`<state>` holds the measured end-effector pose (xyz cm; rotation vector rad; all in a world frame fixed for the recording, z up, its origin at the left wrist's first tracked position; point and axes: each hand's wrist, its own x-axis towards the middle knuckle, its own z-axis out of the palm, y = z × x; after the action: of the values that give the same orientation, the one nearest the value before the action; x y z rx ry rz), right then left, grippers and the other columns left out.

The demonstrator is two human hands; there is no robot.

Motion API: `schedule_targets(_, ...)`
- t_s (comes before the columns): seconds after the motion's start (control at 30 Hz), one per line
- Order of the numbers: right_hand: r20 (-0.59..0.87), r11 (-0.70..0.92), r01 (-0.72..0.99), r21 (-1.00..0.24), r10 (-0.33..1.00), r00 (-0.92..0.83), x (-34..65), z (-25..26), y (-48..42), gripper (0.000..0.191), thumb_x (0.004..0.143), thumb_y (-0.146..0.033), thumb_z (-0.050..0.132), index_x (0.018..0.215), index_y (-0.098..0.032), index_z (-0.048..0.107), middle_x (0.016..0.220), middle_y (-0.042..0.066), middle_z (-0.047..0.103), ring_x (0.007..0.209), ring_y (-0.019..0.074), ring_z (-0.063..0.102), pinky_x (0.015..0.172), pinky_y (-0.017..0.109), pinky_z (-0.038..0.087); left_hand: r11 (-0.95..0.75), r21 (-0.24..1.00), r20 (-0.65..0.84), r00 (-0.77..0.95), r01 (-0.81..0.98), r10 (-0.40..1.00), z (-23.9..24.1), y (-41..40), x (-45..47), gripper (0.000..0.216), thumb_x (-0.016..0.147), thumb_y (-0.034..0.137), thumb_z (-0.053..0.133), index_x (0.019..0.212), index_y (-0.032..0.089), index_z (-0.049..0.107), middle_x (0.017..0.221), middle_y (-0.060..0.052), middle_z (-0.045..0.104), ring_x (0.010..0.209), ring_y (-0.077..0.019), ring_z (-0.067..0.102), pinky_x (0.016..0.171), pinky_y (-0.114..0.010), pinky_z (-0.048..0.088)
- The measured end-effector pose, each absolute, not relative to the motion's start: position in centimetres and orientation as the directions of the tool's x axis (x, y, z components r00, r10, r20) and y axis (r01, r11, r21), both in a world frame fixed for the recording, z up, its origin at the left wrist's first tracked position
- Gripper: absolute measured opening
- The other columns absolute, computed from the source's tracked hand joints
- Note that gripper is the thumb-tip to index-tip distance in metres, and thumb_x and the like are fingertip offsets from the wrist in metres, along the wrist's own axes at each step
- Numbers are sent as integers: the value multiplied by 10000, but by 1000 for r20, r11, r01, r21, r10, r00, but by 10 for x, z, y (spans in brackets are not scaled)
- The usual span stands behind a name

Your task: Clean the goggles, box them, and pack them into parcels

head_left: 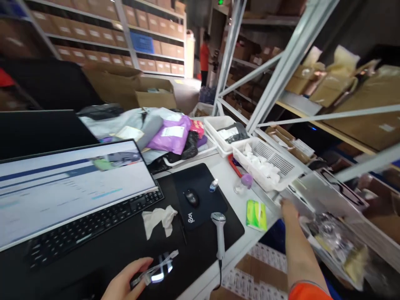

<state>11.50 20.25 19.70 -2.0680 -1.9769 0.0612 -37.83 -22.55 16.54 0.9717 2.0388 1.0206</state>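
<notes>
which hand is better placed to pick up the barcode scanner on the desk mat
Left, probably. The left hand lies on the mat near the barcode scanner, though it already holds a small clear packet. The right hand reaches off toward the shelf bin.

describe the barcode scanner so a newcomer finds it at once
Start at the black desk mat in front of the keyboard. At the mat's right edge, below the mouse, lies the barcode scanner: grey, pistol-shaped, with a cable trailing off the desk edge.
</notes>
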Motion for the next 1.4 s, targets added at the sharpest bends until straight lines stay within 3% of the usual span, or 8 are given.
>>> schedule_targets(0.13,280,-93,971,-222,947,154,127,200,195,570,918,-447,278,775,-234,787,698,243,646,566,357,649,505,522,445,409,865,-180,-581,291,794,170,-240,-377,369,632,419,725,958,273,816,1024,-54,794,946,-311,756,913,-414,607)
schedule_targets(0.33,323,-141,966,-215,923,207,116,211,131,533,889,-628,334,1047,-362,768,904,227,711,726,425,700,562,584,477,405,897,-229,-598,177,768,167,-267,-381,395,594,320,693,965,264,816,1014,-64,796,922,-298,756,894,-402,609)
schedule_targets(0.57,435,515,771,-376,832,-343,-12,243,65,482,958,-548,406,867,-256,778,960,151,768,885,352,736,780,507,587,320,909,-174,-454,268,874,194,-272,-376,357,658,234,646,971,285,809,1049,-60,778,997,-294,725,980,-428,562)
schedule_targets(0.77,410,782,408,-471,604,-683,-151,251,-2,421,903,-585,602,751,-220,742,607,38,667,529,179,615,492,273,452,232,907,-125,-300,352,946,224,-293,-371,325,738,205,629,1004,298,793,1343,-89,650,1243,-295,616,1109,-467,458)
schedule_targets(0.9,306,780,230,-582,472,-827,-214,256,-62,446,888,-586,645,673,-199,704,588,6,606,524,127,531,496,243,368,131,932,-44,-252,339,967,238,-318,-368,286,762,204,657,1013,256,785,1495,-116,503,1330,-310,531,1133,-496,422)
schedule_targets(1.07,309,609,-61,-791,312,-899,-249,272,-104,325,938,-459,628,778,-210,764,729,49,702,683,167,631,645,280,476,64,936,58,-331,345,942,249,-347,-374,273,795,218,711,1060,242,773,1624,-80,312,1486,-345,315,1196,-514,331)
schedule_targets(1.2,289,490,-98,-866,330,-899,-252,284,-112,168,881,-359,707,817,-227,790,752,44,725,698,173,648,634,287,484,49,950,87,-413,308,907,249,-364,-382,275,793,282,754,1065,245,780,1693,-43,134,1538,-372,178,1212,-529,292)
schedule_targets(1.4,189,363,5,-932,495,-848,-243,281,-110,163,716,-345,825,678,-207,748,683,17,683,630,149,591,578,265,435,-8,998,-18,-356,-70,934,226,-370,-384,367,744,403,821,1062,225,782,1672,-112,213,1523,-412,211,1194,-578,278)
